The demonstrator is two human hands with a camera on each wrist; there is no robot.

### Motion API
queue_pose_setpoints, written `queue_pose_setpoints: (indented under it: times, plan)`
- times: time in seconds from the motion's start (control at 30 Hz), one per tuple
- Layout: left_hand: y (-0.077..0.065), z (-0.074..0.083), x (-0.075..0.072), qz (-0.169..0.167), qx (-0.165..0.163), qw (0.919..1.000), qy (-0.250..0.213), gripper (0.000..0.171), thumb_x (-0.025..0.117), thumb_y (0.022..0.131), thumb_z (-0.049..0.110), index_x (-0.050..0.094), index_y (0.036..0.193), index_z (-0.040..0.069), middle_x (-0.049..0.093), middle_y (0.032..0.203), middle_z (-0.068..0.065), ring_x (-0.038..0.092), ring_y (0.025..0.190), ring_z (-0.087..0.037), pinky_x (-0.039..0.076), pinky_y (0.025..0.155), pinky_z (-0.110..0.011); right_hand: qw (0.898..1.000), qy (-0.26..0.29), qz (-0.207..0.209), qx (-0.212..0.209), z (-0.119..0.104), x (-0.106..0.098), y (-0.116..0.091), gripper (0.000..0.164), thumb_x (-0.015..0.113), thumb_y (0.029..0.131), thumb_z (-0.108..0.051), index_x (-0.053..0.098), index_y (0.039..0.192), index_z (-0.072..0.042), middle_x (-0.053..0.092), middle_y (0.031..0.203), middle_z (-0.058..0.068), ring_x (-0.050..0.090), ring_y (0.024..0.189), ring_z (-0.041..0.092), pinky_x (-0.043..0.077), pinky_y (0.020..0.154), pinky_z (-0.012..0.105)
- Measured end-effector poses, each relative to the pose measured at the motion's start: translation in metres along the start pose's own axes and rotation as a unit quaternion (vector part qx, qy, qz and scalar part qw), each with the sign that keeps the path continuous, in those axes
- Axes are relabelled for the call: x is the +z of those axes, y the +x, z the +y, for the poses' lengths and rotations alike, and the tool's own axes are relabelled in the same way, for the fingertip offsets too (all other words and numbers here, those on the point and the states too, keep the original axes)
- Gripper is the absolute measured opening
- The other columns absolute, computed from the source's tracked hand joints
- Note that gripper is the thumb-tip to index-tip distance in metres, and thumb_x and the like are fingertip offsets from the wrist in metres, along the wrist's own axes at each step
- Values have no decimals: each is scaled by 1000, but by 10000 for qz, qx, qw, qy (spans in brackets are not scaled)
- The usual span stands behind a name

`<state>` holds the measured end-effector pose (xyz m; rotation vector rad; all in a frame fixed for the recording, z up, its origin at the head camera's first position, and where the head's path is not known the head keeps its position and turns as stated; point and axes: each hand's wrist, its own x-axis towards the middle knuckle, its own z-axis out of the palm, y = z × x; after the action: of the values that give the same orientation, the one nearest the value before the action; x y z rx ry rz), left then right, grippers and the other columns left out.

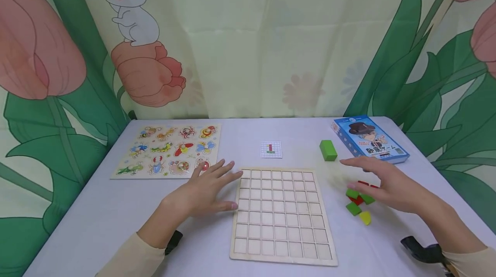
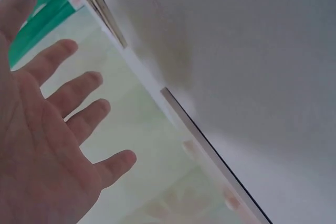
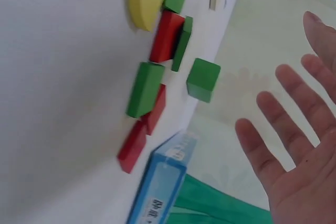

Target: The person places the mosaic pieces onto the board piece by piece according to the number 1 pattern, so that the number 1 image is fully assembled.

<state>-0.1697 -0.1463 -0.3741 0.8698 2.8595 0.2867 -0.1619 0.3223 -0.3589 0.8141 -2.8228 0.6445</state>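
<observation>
My left hand (image 1: 205,188) has its fingers spread beside the left edge of a pale wooden grid board (image 1: 283,221), fingertips right at the rim. In the left wrist view the palm of this hand (image 2: 47,140) shows, holding nothing. Over a loose pile of small blocks on the right hovers my right hand (image 1: 391,186), fingers extended and empty. The pile has green blocks (image 1: 353,208), red blocks (image 3: 167,36) and a rounded yellow piece (image 1: 365,217); the hand partly hides it in the head view. A larger green block (image 1: 328,150) stands farther back.
A small card (image 1: 271,149) with a coloured grid pattern lies behind the board. At the back left is an insect picture puzzle (image 1: 147,156), partly overlapped by the left fingers. A blue box (image 1: 372,139) with a cartoon figure lies at the back right. Behind the table hangs a printed curtain.
</observation>
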Motion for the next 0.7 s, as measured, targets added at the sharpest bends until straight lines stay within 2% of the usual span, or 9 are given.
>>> queue_pose_setpoints:
  times: [0.1, 0.17, 0.3, 0.5, 0.7]
  plan:
    - [-1, 0, 0, 22, 112, 9999, -76, 82, 67, 90, 66, 38, 159, 33, 28, 169, 0, 18, 158, -27, 11, 121, -68, 9999, 59, 112, -110, 3, 1, -6, 56, 85, 86, -23, 64, 137, -29, 68, 131, -3, 62, 111, 7, 61, 80, 34]
    - [-1, 1, 1, 66, 178, 9998, -61, 80, 67, 90, 65, 40, 158, 33, 29, 169, 0, 19, 158, -27, 11, 122, -68, 9998, 174, 100, -76, 5, 2, -10, 56, 86, 85, -21, 65, 136, -29, 69, 128, 0, 63, 107, 5, 60, 77, 30]
    - [-1, 2, 2, 84, 227, 9997, -62, 79, 67, 91, 65, 41, 158, 34, 29, 169, 1, 18, 158, -27, 11, 121, -69, 9996, 284, 61, 61, 7, 3, -19, 53, 86, 84, -22, 67, 134, -24, 71, 123, 4, 66, 103, 9, 60, 75, 27]
    - [2, 4, 4, -179, 358, 9976, -564, 77, 68, 90, 64, 43, 156, 33, 29, 168, 2, 18, 158, -28, 18, 121, -67, 9992, 383, 36, 85, 9, 4, -33, 48, 88, 82, -21, 70, 127, -20, 73, 119, -4, 62, 99, 4, 57, 75, 24]
    - [3, 7, 5, -293, 424, 9965, -657, 79, 72, 87, 64, 46, 155, 31, 31, 168, 1, 20, 158, -29, 24, 120, -64, 9967, 796, -136, 20, 12, 6, -42, 44, 87, 82, -15, 72, 123, -20, 72, 118, -7, 63, 100, 3, 57, 79, 22]
